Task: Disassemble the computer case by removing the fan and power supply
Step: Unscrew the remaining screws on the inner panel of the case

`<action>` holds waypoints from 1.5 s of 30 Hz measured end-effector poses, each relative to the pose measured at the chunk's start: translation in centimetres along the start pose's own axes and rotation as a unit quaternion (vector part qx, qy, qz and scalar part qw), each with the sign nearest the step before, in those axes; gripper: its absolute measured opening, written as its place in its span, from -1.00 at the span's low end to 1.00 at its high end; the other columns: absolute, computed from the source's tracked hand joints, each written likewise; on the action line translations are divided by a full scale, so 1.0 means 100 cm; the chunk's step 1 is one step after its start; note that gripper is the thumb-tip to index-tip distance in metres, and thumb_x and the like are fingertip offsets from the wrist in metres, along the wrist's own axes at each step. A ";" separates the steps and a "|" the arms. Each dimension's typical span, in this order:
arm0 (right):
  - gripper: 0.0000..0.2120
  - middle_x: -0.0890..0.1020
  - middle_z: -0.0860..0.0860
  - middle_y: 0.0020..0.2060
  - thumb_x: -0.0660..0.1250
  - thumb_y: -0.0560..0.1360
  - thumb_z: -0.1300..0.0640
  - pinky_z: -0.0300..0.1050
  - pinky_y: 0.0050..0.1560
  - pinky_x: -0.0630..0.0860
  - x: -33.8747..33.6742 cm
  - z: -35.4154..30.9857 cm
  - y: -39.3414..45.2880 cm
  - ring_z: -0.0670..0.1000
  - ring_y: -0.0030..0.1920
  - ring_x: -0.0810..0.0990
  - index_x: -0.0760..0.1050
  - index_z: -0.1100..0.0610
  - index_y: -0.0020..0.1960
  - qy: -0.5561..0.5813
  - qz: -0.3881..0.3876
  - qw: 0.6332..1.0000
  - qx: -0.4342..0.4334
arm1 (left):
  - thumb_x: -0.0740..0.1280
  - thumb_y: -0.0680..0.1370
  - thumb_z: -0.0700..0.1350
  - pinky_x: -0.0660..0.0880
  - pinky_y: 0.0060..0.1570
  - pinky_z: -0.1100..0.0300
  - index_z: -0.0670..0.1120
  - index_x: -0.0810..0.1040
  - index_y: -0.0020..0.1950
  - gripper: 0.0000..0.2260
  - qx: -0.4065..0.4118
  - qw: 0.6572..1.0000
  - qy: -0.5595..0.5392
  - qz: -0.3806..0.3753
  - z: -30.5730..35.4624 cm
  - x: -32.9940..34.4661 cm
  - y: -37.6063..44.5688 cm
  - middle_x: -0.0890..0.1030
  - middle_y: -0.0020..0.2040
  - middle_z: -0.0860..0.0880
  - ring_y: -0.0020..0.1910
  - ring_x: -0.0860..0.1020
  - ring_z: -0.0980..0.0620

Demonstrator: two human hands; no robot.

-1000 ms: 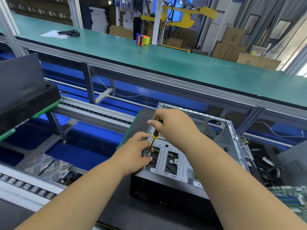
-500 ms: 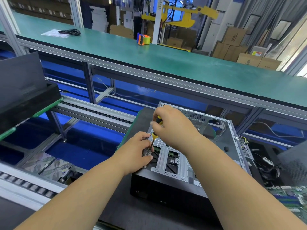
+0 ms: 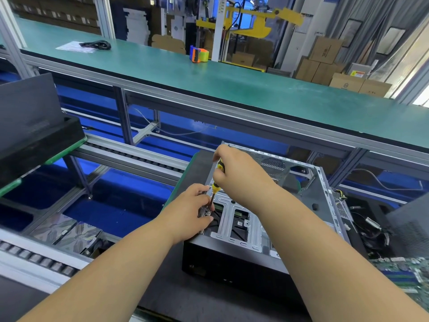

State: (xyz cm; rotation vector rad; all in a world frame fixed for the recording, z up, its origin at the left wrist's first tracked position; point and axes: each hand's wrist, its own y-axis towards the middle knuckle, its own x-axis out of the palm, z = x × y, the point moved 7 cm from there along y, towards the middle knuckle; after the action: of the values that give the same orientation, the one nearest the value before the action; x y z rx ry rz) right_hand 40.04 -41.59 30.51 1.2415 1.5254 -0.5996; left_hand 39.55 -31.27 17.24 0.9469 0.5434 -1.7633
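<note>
An open computer case (image 3: 322,201) lies on its side in front of me, with a silver metal frame and a black front panel facing me. My right hand (image 3: 241,177) grips a yellow and black screwdriver (image 3: 217,182) held upright, its tip down at the case's near-left corner. My left hand (image 3: 190,212) pinches the screwdriver's shaft and a small metal bracket at that corner. The fan and power supply are not plainly visible inside the case.
A green circuit board (image 3: 404,270) and loose cables (image 3: 371,228) lie to the right of the case. A black case panel (image 3: 30,126) stands at the left. Behind runs a long green bench (image 3: 255,89) with a tape dispenser (image 3: 199,54) and a coiled cable (image 3: 96,44). Roller rails (image 3: 130,156) cross below.
My right hand has risen slightly and turned on the screwdriver handle. My left hand stays at the same corner.
</note>
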 end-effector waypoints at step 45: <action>-0.87 0.51 -0.07 -0.01 0.30 0.58 0.05 -0.05 -0.09 0.47 -0.008 0.016 -0.016 -0.01 -0.08 0.50 0.43 0.02 0.10 0.032 0.026 0.999 0.017 | 0.41 0.49 0.09 0.44 0.05 0.24 0.13 0.61 0.04 -0.85 -0.015 0.997 0.073 0.031 0.003 -0.007 0.007 0.33 0.35 0.25 0.19 0.43 0.21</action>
State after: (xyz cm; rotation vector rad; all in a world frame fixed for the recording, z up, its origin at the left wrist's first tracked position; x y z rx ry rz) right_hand 39.17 -43.85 30.32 1.3338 1.5360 -0.5581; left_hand 40.24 -31.38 18.01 1.0671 0.6258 -1.6356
